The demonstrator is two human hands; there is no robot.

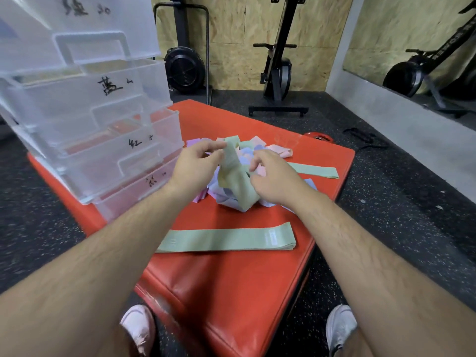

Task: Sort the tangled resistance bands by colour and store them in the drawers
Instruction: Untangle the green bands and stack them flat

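One green band (233, 176) in left hand (195, 166); right hand (275, 181) fingertips hidden

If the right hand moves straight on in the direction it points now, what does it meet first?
Most likely the green band that the left hand pinches above the pile; the right hand points toward it, though depth is unclear.

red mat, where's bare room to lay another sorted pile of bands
Widest bare patch: the red mat between the stacked green bands and its near edge. Another lies behind the tangled pile, right of the drawer unit. Crowded middle: the pile, left hand pinching a raised green band, right hand, and a loose green band at right.
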